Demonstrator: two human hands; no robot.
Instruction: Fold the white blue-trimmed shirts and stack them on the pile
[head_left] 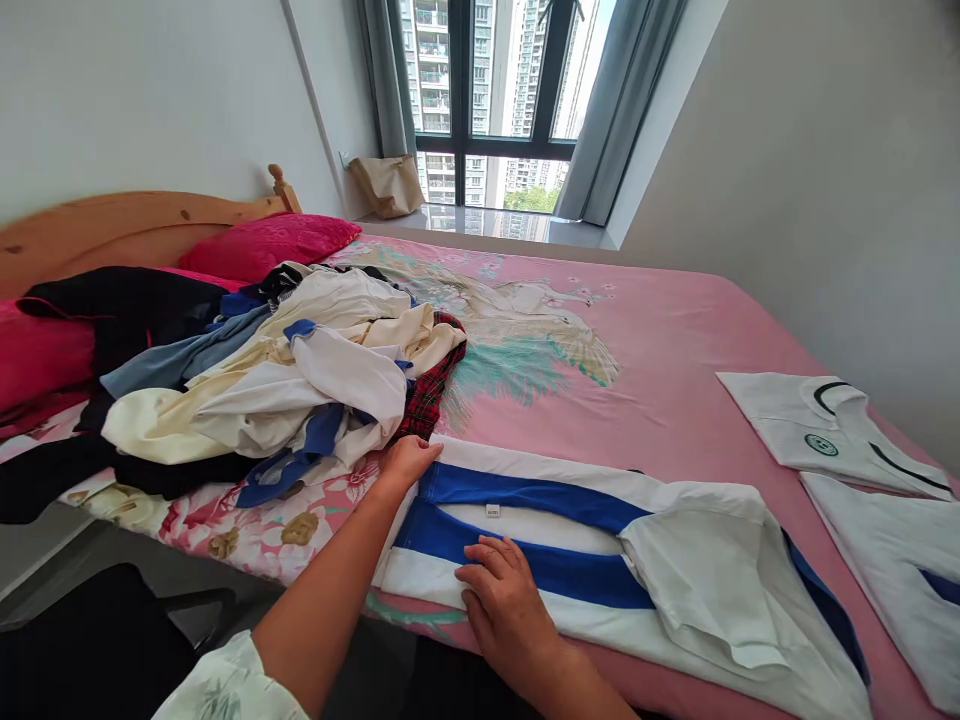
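A white-and-blue shirt (566,572) lies stretched along the bed's near edge, with a small white label inside the gap between its blue bands. My left hand (410,462) is closed on the shirt's far left corner, beside the heap of clothes. On the near blue band rests my right hand (510,610), fingers apart and slightly bent, holding nothing. The shirt's right part carries a white sleeve (709,570) folded over it, with a dark blue strip along the outer edge.
A loose heap of clothes (322,370) covers the bed's left side, near a red pillow (274,245). Two folded white shirts, one with a green round badge (821,444), lie at the right. A black chair (97,640) stands below left. A paper bag (390,185) is on the windowsill.
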